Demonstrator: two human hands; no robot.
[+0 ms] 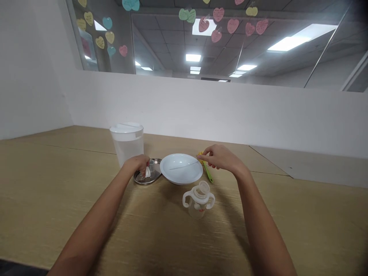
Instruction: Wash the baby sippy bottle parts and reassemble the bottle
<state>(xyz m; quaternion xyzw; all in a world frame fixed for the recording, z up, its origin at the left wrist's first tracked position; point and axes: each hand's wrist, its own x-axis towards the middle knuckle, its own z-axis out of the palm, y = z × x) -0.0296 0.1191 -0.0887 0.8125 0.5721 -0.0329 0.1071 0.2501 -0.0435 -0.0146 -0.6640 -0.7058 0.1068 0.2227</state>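
My left hand [138,164] reaches down over an oval metal tray [157,165] with its fingers closed. A small white piece [147,172] shows at my fingertips; its kind is unclear. A clear cup-like part [151,165] stands beside it on the tray. My right hand [220,156] pinches one end of a thin, straight rod [184,166], which points left across the white bowl [181,178]. Under and behind that hand lies a brush with a green handle [208,173] and yellow head. Nearer me stands a clear two-handled baby cup [197,203], its lid flipped up.
A translucent white lidded bucket [126,142] stands behind my left hand. Everything rests on a wooden table [161,241] against a white wall [184,107]. Above the wall, heart-shaped notes stick to a glass panel.
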